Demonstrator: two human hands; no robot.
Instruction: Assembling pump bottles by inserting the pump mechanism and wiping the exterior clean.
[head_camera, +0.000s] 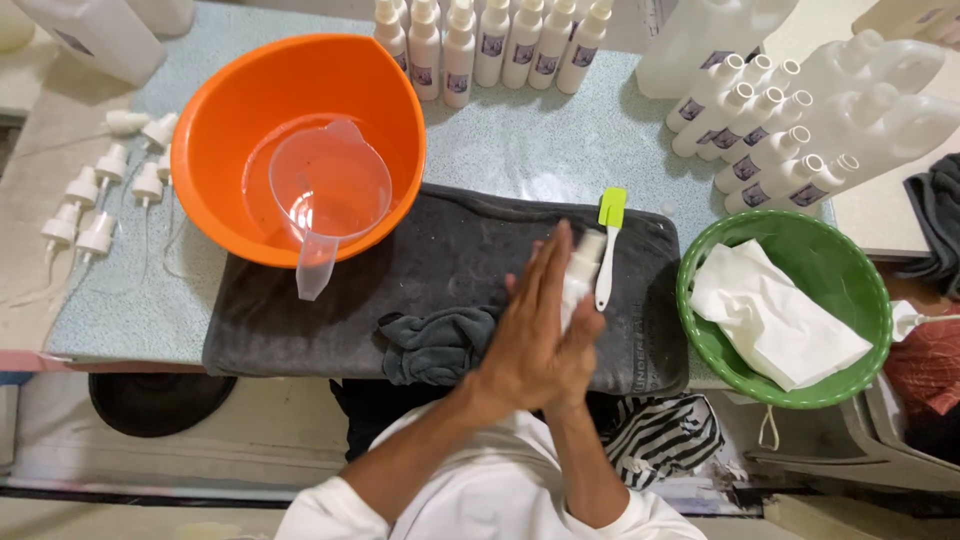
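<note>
A: Small white bottle (580, 275), that's the thing between the palms. It looks like a slim plastic one, pale and a bit blurred, with its top end poking out past the fingertips.

B: Where is it, exactly?

A: Above the dark grey towel (440, 260) spread on the speckled surface (530, 140), just beside a spatula (608, 245) with a green blade and white handle.

B: And the hands?

A: The left hand (530, 330) lies flat against it, fingers straight and together. The right hand (583, 325) is mostly hidden behind; its grip presses the bottle from the other side. So both palms are pressed on the bottle, no curled fist.

B: What's around?

A: An orange bowl (215, 110) with a clear measuring jug (325, 195) in it to the left, a green bowl (850, 290) holding white paper to the right, rows of matching white bottles (480, 45) at the back, and loose spray tops (105, 190) far left. A crumpled grey cloth (435, 345) sits near the left wrist.
</note>
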